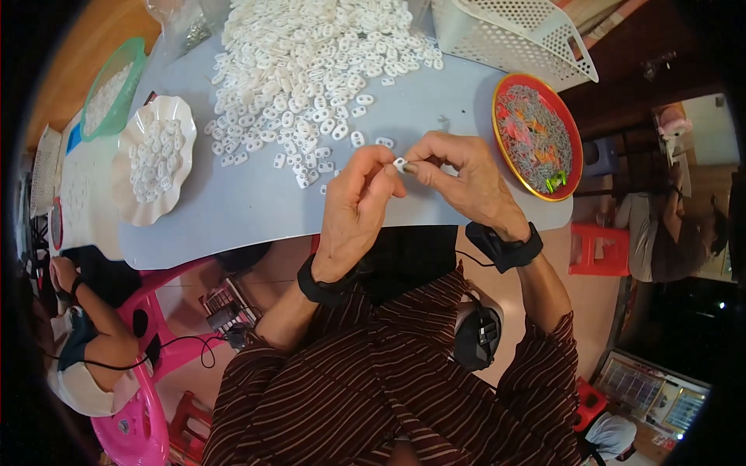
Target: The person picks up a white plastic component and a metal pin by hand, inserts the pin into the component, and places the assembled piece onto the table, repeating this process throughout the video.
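Observation:
In front of me, above the table's near edge, both hands meet at one small white two-holed plastic piece (pixel 400 164). My left hand (pixel 356 206) pinches it from one side with thumb and forefinger. My right hand (pixel 472 180) is closed too, its thumb and forefinger tips pressed to the other side; anything smaller between them is hidden. Just beyond the fingers, a large heap of similar white pieces (pixel 311 54) spreads toward me, with loose ones near my left hand. At the right stands a red bowl (pixel 576 140) with a gold rim, holding grey screw-like parts and some coloured bits.
A white scalloped dish (pixel 123 175) of white pieces sits at the left of the table (pixel 256 194). Behind it is a green basket (pixel 140 58). A white perforated basket (pixel 497 35) stands far right. Another person's arm (pixel 105 342) shows at left, near a pink chair (pixel 140 419).

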Demonstrator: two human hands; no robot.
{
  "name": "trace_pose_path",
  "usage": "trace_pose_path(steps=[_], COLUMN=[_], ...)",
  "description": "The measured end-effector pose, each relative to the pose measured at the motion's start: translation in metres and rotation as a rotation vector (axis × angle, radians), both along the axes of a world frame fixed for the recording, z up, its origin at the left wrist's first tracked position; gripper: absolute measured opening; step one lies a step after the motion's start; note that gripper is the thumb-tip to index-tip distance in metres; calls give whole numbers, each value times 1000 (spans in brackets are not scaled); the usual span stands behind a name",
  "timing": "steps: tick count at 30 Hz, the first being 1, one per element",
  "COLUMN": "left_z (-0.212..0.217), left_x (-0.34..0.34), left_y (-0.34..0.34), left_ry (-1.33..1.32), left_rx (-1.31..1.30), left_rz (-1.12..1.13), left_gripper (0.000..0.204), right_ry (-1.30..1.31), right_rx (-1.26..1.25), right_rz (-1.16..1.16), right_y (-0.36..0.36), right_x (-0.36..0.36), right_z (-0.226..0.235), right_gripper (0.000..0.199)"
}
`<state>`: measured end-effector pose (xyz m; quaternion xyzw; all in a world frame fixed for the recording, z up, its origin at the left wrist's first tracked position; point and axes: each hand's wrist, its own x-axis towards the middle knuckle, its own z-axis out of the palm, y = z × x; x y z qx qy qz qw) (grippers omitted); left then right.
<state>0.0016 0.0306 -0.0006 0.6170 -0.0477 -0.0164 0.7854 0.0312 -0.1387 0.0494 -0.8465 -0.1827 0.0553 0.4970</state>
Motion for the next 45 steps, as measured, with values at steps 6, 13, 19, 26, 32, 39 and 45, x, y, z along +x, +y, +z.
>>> trace_pose_path(steps=[6, 13, 19, 26, 32, 39, 45], left_z=[2, 4, 1, 10, 3, 3, 0], left_x=[2, 2, 0, 0, -2, -3, -3], left_y=[-6, -8, -15, -16, -14, -12, -11], left_ry=[-66, -51, -57, -38, -50, -83, -94], left_rx=[95, 185, 147, 230, 194, 213, 187], left_rz=[-106, -160, -158, -222, -192, -181, -177], left_gripper=[14, 15, 14, 9, 6, 5, 5], right_ry=[52, 110, 55, 16, -30, -491, -504], right_rx=[12, 51, 184, 140, -250, -524, -792], right_rz=[-46, -87, -180, -220, -365, -178, -33], right_y=[-10, -15, -12, -16, -37, -42, -33], right_x=[-10, -19, -25, -32, -19, 23, 37], right_z=[-4, -11, -23, -27, -8, -14, -12], right_gripper=[11, 12, 10, 10, 13, 8, 11])
